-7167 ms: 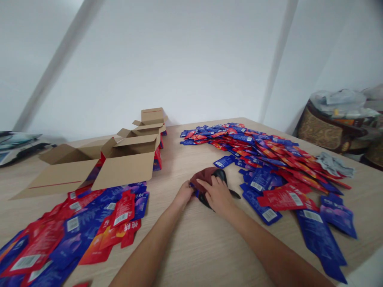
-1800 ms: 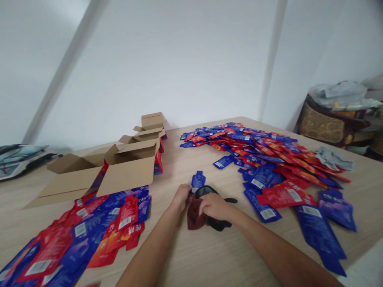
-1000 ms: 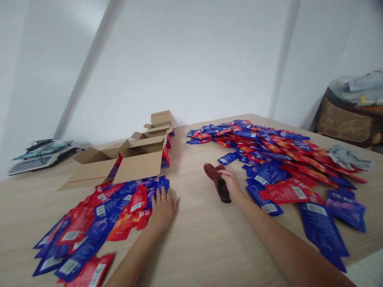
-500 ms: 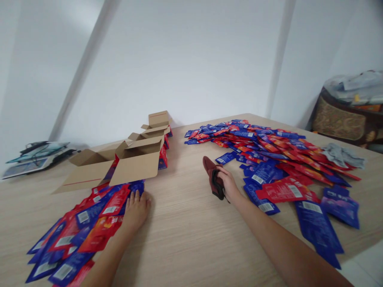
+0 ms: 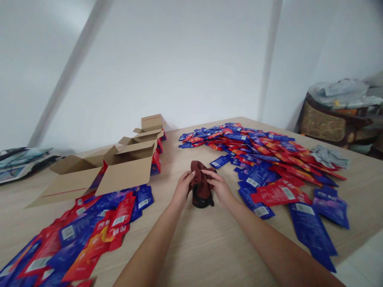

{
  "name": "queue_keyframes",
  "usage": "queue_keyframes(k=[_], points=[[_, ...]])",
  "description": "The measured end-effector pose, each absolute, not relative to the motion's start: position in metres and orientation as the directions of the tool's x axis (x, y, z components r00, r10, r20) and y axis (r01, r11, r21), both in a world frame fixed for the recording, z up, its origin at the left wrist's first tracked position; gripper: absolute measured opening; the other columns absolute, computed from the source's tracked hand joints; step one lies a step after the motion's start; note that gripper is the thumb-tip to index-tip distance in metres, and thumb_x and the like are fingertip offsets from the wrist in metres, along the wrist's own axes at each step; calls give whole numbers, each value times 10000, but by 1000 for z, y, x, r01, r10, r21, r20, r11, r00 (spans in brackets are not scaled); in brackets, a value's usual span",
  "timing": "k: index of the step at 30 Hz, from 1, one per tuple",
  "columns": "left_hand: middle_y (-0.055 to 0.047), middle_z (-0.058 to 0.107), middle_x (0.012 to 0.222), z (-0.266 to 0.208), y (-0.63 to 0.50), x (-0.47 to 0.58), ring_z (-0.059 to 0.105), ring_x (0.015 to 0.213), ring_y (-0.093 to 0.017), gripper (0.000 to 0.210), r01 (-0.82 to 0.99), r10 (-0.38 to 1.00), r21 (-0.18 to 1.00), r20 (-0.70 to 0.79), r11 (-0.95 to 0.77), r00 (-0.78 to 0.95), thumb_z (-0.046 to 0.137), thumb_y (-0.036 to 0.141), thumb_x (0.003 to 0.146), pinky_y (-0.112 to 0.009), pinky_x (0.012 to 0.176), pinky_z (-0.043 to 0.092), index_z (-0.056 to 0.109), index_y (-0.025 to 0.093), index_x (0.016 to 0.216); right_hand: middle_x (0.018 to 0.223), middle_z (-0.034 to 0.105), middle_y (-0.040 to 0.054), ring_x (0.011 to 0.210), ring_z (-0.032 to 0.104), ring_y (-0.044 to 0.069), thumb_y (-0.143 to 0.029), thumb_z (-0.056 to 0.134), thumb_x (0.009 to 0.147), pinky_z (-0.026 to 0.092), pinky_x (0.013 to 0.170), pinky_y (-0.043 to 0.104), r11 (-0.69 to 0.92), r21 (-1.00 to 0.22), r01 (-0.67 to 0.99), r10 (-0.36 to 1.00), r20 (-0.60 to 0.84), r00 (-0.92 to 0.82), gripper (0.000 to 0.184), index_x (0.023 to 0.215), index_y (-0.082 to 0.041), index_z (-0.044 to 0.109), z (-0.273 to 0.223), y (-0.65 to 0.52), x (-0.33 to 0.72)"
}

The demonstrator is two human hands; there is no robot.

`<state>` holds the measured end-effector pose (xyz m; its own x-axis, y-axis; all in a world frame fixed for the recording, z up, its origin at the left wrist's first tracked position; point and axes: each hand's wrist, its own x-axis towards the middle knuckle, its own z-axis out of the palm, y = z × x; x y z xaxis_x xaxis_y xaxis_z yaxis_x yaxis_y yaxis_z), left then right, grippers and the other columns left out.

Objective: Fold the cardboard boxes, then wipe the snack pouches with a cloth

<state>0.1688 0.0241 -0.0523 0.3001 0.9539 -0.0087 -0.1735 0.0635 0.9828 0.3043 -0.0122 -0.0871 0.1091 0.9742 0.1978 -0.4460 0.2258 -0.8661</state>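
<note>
A soft maroon cloth piece with black edging (image 5: 202, 189) is held up between both hands over the middle of the table. My left hand (image 5: 183, 187) grips its left side, the thumb laid on the fabric. On the other side my right hand (image 5: 219, 184) has its fingers closed on the upper right of the cloth. What exactly the cloth article is, I cannot make out. Red and blue flat packets (image 5: 101, 223) lie overlapping to the left of my left hand. To the right of my right hand, more loose packets (image 5: 260, 177) are spread out.
Open cardboard boxes (image 5: 125, 169) stand in a row at the left, flaps spread. A large heap of packets (image 5: 239, 137) covers the table's back right, with a grey cloth (image 5: 329, 156) at its edge. A wooden armchair (image 5: 323, 119) holding plastic bags stands beyond.
My left hand has left the packets at the left and come to the maroon cloth. My right hand has brought the cloth slightly left. The view has shifted a little.
</note>
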Motion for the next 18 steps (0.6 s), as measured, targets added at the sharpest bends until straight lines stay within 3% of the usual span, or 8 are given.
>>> queue_keyframes(k=[3, 6, 8, 11, 15, 18], points=[[23, 580, 660, -60, 35, 168, 541, 618, -99, 280, -268, 963, 963, 63, 10, 262, 703, 371, 616, -201, 600, 404, 549, 151, 694, 1104, 652, 15, 1031, 580, 218, -179, 580, 619, 446, 865, 322, 199, -789, -581, 979, 142, 144, 449, 1058, -236, 649, -89, -10, 306], [47, 531, 634, -66, 43, 164, 506, 600, -89, 222, -307, 978, 948, 136, -83, 156, 637, 348, 670, -200, 597, 390, 515, 164, 677, 1068, 664, 13, 962, 618, 216, -188, 612, 616, 470, 835, 342, 172, -739, -651, 978, 48, 205, 507, 1118, -258, 603, -93, -5, 308], [52, 513, 634, -65, 48, 159, 494, 600, -96, 185, -224, 981, 963, 173, -150, 89, 575, 342, 710, -206, 584, 379, 505, 172, 696, 1039, 672, 22, 930, 630, 222, -221, 631, 633, 483, 813, 355, 138, -757, -638, 972, -19, 233, 508, 1137, -259, 583, -97, -2, 310], [50, 482, 626, -54, 51, 149, 475, 612, -113, 151, 98, 961, 956, 275, -275, 13, 503, 317, 751, -219, 578, 361, 479, 184, 683, 1077, 654, 49, 997, 603, 241, -360, 625, 700, 489, 801, 370, 87, -830, -551, 953, -91, 287, 449, 1135, -255, 581, -100, -1, 313], [43, 476, 659, -29, 36, 141, 485, 655, -135, 112, 485, 884, 762, 464, -430, 56, 467, 287, 800, -246, 624, 358, 453, 204, 725, 1241, 562, 67, 1158, 498, 235, -527, 461, 816, 429, 910, 401, 201, -924, -324, 951, 105, 290, 470, 1199, -266, 540, -92, -8, 304], [30, 507, 691, -12, 20, 140, 512, 675, -151, 95, 592, 841, 627, 510, -507, 180, 441, 296, 839, -264, 640, 359, 462, 213, 797, 1293, 520, 55, 1179, 474, 223, -461, 552, 783, 380, 967, 392, 320, -946, -47, 937, 309, 165, 516, 1259, -271, 484, -84, -17, 293]])
